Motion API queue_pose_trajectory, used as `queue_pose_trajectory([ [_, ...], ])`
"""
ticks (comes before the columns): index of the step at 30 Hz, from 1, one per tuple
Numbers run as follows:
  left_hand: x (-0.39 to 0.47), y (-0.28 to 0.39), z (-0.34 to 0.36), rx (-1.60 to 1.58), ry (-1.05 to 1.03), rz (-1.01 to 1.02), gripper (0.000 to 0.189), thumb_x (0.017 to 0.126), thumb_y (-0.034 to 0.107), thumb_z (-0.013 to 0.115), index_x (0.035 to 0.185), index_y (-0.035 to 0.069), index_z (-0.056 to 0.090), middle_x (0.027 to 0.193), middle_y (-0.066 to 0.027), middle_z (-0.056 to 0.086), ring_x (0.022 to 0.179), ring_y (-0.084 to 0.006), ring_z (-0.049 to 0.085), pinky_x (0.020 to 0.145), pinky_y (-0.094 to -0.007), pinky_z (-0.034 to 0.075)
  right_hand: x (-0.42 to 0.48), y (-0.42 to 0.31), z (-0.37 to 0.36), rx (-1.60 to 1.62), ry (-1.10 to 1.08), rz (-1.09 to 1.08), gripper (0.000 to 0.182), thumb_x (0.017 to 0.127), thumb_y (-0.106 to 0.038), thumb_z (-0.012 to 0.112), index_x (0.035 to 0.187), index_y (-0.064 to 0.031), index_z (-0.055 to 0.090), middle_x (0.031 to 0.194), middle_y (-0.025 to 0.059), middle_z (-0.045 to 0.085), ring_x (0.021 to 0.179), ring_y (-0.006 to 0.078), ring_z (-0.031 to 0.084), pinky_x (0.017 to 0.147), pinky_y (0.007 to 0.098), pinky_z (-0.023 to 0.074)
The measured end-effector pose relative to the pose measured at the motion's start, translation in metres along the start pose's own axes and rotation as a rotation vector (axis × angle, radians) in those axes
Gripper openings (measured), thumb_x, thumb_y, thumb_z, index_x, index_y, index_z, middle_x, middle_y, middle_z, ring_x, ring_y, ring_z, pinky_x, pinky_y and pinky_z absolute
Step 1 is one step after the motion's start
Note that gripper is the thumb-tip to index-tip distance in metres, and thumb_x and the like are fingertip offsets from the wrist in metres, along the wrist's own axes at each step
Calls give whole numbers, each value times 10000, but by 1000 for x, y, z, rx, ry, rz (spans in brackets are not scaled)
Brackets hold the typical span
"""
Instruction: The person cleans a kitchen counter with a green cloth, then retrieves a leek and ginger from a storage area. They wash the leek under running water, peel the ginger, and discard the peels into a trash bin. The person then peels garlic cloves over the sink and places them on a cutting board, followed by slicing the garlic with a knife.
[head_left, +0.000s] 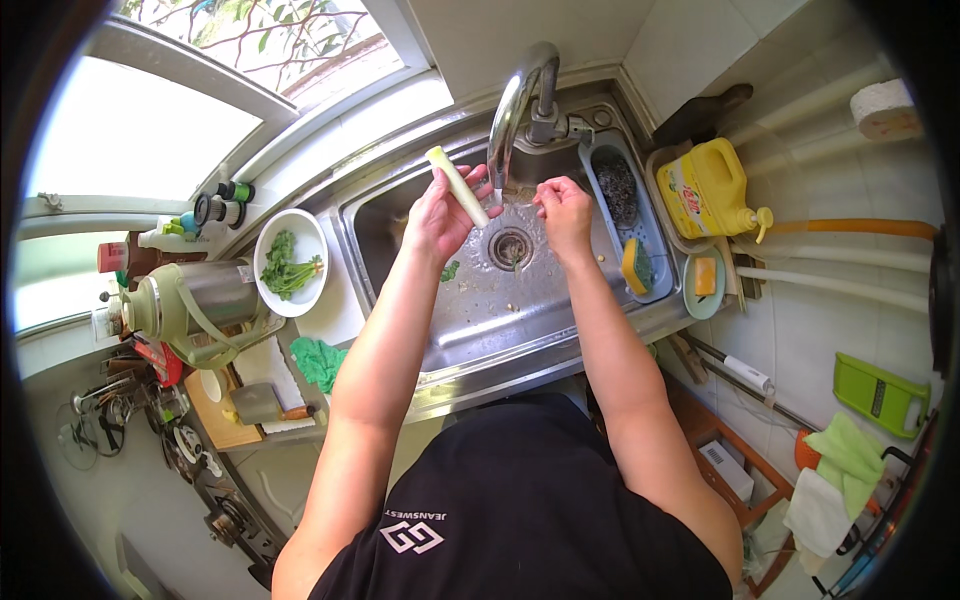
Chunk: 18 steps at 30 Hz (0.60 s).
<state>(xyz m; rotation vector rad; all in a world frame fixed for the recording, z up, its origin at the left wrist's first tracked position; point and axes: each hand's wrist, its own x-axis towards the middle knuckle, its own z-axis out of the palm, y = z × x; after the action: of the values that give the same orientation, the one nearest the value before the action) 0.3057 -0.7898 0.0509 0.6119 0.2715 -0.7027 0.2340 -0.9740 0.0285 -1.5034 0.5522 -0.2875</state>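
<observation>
My left hand (435, 221) holds a pale, thick vegetable stalk (454, 181), possibly a leek, slantwise across its open palm. The stalk's lower end is beside the mouth of the chrome faucet (506, 127), where water is running down. Right of the stream, my right hand (565, 217) is curled with thumb and fingers together; nothing shows in it. Both hands are over the stainless steel sink (502, 319), above the drain (511, 249). A green leaf scrap (450, 271) and small bits lie on its wet floor.
Left of the sink stand a white bowl (324, 259) of leafy greens (285, 266) and a thermos flask (214, 296); a cleaver (255, 405) lies nearby. At right are a blue caddy (613, 229) with a sponge (637, 266), a yellow detergent jug (701, 187) and a soap dish (697, 304).
</observation>
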Motion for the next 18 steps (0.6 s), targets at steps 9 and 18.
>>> queue_pose_trajectory([
  [9, -6, 2, -2, -1, -83, 46, 452, 985, 456, 450, 1150, 46, 547, 1273, -182, 560, 1099, -381, 571, 952, -625, 436, 1, -20, 18, -646, -348, -274, 134, 797, -76, 587, 852, -63, 708, 822, 187, 678, 803, 361, 664, 696, 437, 520],
  [18, -18, 10, 2, 65, -85, 64, 446, 1001, 419, 429, 1152, 17, 551, 1275, -212, 555, 1157, -408, 554, 963, -577, 460, -3, -44, 25, -493, -274, -212, 108, 784, -158, 682, 827, -61, 698, 750, 153, 676, 728, 327, 670, 650, 396, 519],
])
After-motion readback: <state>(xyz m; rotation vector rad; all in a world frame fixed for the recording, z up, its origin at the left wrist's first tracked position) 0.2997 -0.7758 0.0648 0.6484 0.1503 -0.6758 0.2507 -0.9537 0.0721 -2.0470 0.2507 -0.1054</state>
